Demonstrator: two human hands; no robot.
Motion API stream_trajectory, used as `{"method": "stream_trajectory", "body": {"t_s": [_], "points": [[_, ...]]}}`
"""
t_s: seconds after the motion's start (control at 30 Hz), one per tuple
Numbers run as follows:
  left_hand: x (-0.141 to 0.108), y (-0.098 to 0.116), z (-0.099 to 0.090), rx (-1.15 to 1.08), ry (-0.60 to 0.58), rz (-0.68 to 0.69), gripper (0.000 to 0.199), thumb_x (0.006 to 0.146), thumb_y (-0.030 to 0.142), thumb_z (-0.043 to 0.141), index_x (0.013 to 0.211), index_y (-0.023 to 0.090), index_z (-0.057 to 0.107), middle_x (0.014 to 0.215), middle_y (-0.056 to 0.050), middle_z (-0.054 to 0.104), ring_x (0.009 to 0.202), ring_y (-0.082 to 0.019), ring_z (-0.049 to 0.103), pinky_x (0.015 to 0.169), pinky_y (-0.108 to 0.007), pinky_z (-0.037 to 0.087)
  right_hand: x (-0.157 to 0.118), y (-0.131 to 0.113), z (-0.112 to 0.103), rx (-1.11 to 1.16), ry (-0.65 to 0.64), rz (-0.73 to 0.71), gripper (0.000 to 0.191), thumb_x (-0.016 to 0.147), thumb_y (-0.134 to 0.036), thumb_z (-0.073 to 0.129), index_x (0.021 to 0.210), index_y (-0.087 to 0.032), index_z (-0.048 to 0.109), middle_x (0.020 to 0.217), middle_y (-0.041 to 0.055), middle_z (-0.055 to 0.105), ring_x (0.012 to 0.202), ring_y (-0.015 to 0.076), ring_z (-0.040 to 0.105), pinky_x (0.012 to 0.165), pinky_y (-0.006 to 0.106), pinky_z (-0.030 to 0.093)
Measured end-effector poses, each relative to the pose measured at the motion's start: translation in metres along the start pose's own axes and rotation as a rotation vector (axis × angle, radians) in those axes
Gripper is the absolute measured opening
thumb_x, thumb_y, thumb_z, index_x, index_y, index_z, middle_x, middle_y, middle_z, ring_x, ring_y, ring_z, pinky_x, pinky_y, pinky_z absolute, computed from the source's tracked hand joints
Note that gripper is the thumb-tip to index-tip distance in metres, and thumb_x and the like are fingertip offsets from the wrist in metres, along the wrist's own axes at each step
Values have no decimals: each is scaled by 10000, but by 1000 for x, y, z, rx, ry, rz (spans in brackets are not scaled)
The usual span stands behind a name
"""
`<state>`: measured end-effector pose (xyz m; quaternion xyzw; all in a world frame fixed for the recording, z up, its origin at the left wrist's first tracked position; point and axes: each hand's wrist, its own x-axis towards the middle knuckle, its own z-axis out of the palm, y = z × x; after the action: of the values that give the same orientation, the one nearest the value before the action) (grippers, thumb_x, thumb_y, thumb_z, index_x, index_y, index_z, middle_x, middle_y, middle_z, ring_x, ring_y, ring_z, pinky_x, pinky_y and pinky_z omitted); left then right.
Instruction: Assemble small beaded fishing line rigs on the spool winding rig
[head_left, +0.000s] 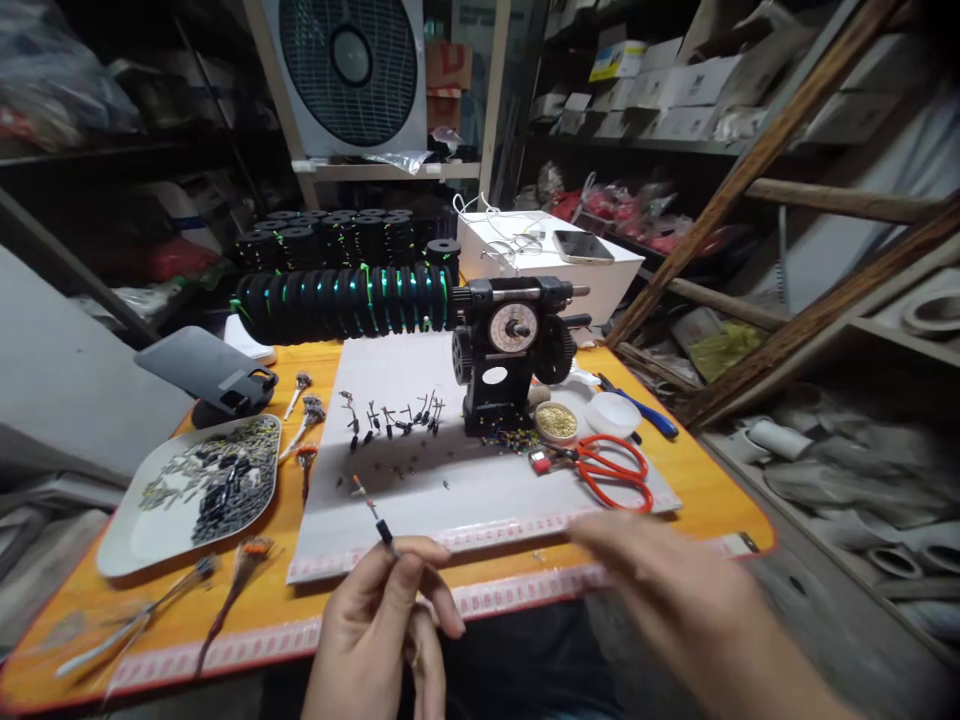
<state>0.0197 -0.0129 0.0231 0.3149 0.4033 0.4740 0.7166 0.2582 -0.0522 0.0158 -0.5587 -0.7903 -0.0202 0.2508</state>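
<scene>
Between thumb and fingertips, my left hand (379,625) pinches a thin stick-like piece with a black sleeve (384,531) and an orange tip, pointing up over the board's front edge. Smeared by motion, my right hand (675,590) hovers at the board's front right; its fingers do not show clearly, and the red-handled scissors (619,478) lie just beyond it. Several similar small dark pieces (409,424) sit in a row on the white board (480,490). Behind them stands a black winding device (499,395) with a dial, carrying a long row of black foam spools (337,303).
At left are a white tray (124,550) of small grey parts and a phone stand (232,400). Bundled strands (236,585) lie nearby. A dish of gold-coloured bits (556,424), blue-handled pliers (649,412) and a white box (540,240) are at right.
</scene>
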Motion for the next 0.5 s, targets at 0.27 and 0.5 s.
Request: {"method": "stream_trajectory", "body": {"t_s": [0.27, 0.5], "points": [[-2, 5, -6, -33, -30, -31, 332, 839, 506, 719, 896, 179, 710, 882, -23, 777, 257, -46, 592, 240, -67, 383, 9, 66, -9, -153, 38, 126, 293, 966, -335, 495, 1172, -179, 634, 1067, 132, 756, 891, 274, 754, 779, 393, 605], [4, -9, -22, -169, -270, -41, 244, 983, 421, 555, 995, 204, 668, 994, -19, 767, 331, -81, 669, 252, -74, 424, 3, -18, 1, 370, -205, -105, 529, 805, -260, 749, 1306, -333, 597, 1060, 44, 789, 860, 234, 774, 697, 240, 609]]}}
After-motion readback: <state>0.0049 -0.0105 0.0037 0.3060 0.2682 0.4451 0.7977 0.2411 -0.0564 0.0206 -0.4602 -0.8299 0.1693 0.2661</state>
